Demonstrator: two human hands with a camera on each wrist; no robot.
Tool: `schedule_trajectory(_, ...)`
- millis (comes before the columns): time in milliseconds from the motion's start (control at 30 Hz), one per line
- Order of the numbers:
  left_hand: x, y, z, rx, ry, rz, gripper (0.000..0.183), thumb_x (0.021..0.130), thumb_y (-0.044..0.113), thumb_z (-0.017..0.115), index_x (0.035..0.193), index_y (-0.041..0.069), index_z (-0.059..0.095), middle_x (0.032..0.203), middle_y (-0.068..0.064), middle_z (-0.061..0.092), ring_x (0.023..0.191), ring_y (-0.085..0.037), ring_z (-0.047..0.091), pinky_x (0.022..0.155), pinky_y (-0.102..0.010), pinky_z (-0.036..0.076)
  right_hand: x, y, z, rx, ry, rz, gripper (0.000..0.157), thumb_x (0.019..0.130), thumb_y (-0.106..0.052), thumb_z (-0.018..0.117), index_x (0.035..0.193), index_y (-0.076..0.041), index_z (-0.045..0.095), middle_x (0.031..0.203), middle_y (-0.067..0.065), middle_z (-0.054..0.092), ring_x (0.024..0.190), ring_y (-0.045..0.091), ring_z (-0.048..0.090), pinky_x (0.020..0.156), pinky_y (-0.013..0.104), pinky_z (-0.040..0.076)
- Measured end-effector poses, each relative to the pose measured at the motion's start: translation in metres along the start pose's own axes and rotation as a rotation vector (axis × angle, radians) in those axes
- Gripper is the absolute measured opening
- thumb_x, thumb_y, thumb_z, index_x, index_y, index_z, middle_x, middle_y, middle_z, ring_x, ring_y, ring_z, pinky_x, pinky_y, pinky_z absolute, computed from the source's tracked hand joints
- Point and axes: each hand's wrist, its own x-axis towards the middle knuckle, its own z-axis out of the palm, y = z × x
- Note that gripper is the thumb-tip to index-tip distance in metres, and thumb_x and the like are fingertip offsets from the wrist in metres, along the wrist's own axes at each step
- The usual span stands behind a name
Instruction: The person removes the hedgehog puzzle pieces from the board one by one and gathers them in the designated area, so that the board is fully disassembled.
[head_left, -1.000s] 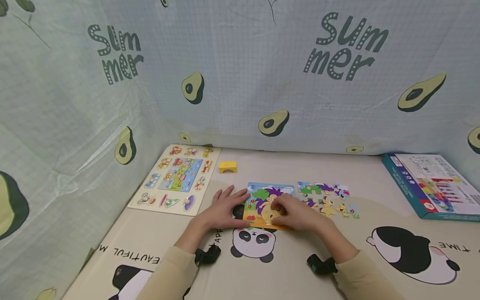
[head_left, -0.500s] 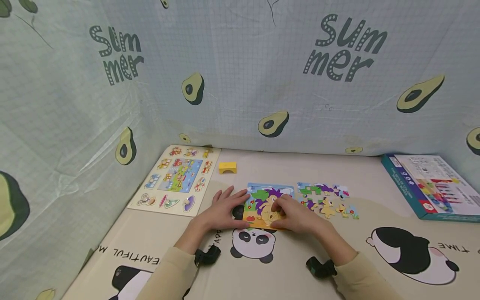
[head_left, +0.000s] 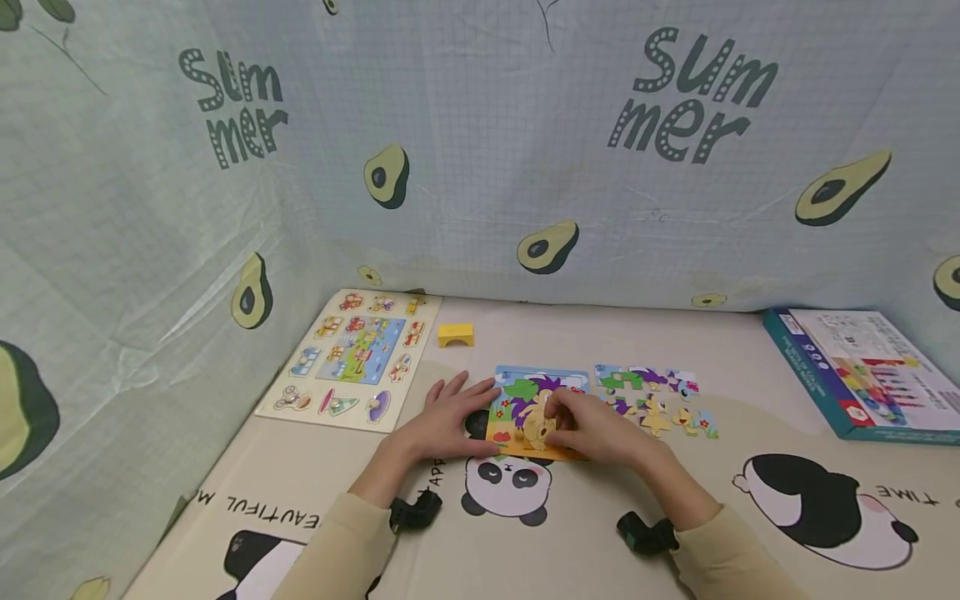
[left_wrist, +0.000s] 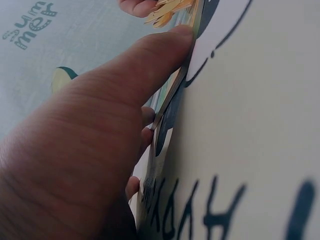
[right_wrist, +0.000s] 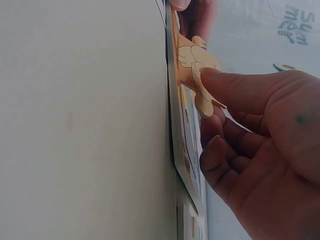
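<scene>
A hedgehog jigsaw board point(head_left: 517, 390), blue at the top and orange at the bottom, lies flat with several pieces set in it. My left hand point(head_left: 448, 423) is spread along its left side, thumb at the lower left corner and the other fingers near the upper left. Over the board's lower right part, my right hand point(head_left: 596, 429) pinches a tan jigsaw piece point(right_wrist: 203, 106) between thumb and fingers. In the right wrist view the piece is tilted up from the board. The left wrist view shows the thumb point(left_wrist: 155, 57) against the board's edge.
Loose jigsaw pieces point(head_left: 654, 414) lie just right of the board. Farther off are a yellow arched block point(head_left: 456, 335) and, at the left, a wooden picture puzzle point(head_left: 303, 392). A teal-edged box point(head_left: 892, 367) lies at the right. A printed curtain point(head_left: 465, 167) hangs behind.
My right hand shifts slightly over the board's lower right, still pinching the piece. The left hand keeps its place on the board.
</scene>
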Motion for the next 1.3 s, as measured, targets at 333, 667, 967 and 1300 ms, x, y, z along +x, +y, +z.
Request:
schedule_trajectory(333, -0.002, 0.002, -0.002, -0.003, -0.016, -0.008, 0.088, 0.084, 0.056, 0.074, 0.156, 0.019, 0.041, 0.165, 0.001, 0.028, 0.153, -0.035, 0.003, 0.118, -0.06, -0.002, -0.001, 0.001, 0.001, 0.008, 0.007, -0.023, 0.017, 0.095, -0.006, 0.07, 0.105, -0.011, 0.058, 0.087, -0.001, 0.058, 0.082, 0.019, 0.055, 0.072, 0.027, 0.053)
schedule_trajectory(667, -0.001, 0.001, -0.002, -0.001, -0.009, -0.005, 0.088, 0.084, 0.055, 0.075, 0.156, 0.018, 0.041, 0.164, 0.0, 0.029, 0.153, -0.036, 0.003, 0.118, -0.061, -0.002, -0.003, -0.002, -0.004, 0.03, 0.04, -0.002, 0.014, 0.096, -0.007, 0.068, 0.105, -0.012, 0.058, 0.088, 0.0, 0.058, 0.083, 0.019, 0.055, 0.073, 0.029, 0.052)
schedule_trajectory(967, 0.001, -0.001, 0.003, 0.015, -0.012, -0.013, 0.089, 0.084, 0.057, 0.074, 0.157, 0.02, 0.04, 0.165, 0.002, 0.028, 0.153, -0.033, 0.004, 0.118, -0.059, -0.002, -0.011, 0.0, -0.018, 0.055, 0.077, 0.03, 0.012, 0.098, -0.01, 0.066, 0.108, -0.01, 0.059, 0.09, 0.002, 0.058, 0.084, 0.02, 0.056, 0.074, 0.033, 0.052)
schedule_trajectory(1300, 0.001, 0.0, 0.003, 0.011, -0.008, -0.025, 0.089, 0.084, 0.057, 0.074, 0.157, 0.02, 0.04, 0.165, 0.003, 0.028, 0.154, -0.032, 0.003, 0.118, -0.058, -0.003, -0.027, 0.022, -0.04, 0.014, 0.132, 0.008, 0.009, 0.1, -0.013, 0.065, 0.105, -0.009, 0.059, 0.089, 0.0, 0.059, 0.083, 0.019, 0.055, 0.071, 0.029, 0.05)
